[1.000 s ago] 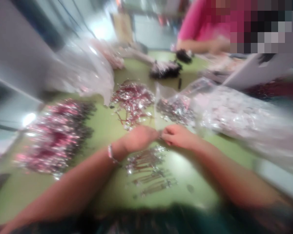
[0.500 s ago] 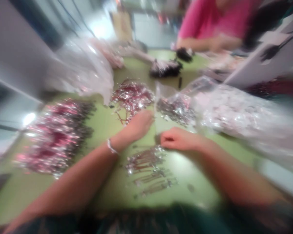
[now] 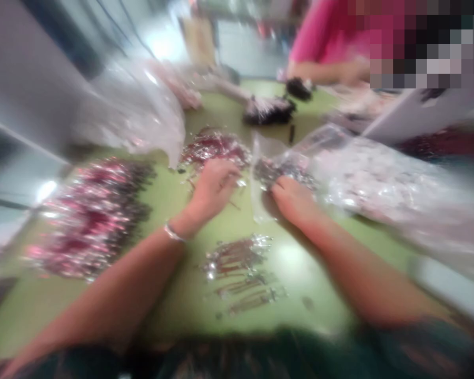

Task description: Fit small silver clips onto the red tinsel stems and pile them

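Observation:
My left hand (image 3: 216, 183) is over the near edge of a heap of dark red strips with silvery ends (image 3: 217, 145). Its fingers are curled and closed, but blur hides what they hold, if anything. My right hand (image 3: 291, 196) reaches to small silvery pieces (image 3: 266, 172) on an opened clear plastic bag (image 3: 260, 202). Its fingers are pressed together at the pieces, and their tips are partly hidden. Nearer to me lie several thin reddish-brown strips with shiny ends (image 3: 237, 258), in a loose row on the green table (image 3: 181, 305).
At left lies a large stack of pink and silver bundles with dark ends (image 3: 95, 221). Clear plastic bags (image 3: 142, 105) stand behind it. A big bag of whitish pieces (image 3: 379, 179) fills the right side. Dark-tipped bundles (image 3: 268, 110) lie farther back, near a person in pink (image 3: 319, 37).
My right hand has moved away from the near strips, forward to the silvery pieces on the bag. My left hand has shifted slightly up and left, over the red heap.

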A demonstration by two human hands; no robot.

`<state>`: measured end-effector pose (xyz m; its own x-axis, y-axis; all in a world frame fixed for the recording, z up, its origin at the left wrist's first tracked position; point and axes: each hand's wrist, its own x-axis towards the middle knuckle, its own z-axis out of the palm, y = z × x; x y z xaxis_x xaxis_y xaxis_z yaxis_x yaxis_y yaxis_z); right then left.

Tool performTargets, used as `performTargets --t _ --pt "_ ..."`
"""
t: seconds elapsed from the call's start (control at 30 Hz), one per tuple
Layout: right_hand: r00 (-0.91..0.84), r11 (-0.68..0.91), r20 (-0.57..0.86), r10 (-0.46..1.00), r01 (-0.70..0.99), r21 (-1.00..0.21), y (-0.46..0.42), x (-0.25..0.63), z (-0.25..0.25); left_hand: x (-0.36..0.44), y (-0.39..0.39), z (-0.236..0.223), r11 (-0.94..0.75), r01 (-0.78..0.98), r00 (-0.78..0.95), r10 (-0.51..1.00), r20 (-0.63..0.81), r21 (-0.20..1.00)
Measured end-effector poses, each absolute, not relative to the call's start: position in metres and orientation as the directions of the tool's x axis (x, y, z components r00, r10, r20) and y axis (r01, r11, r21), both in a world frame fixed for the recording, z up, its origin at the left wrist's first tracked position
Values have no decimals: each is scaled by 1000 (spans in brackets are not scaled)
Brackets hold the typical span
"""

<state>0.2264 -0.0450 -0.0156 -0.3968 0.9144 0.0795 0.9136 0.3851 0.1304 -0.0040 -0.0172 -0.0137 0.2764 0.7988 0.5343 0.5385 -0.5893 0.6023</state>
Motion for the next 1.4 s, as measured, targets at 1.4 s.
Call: performTargets --t 1.4 --pt "-81 54 8 997 577 -815 -74 198 6 18 -46 -28 -197 404 349 936 48 893"
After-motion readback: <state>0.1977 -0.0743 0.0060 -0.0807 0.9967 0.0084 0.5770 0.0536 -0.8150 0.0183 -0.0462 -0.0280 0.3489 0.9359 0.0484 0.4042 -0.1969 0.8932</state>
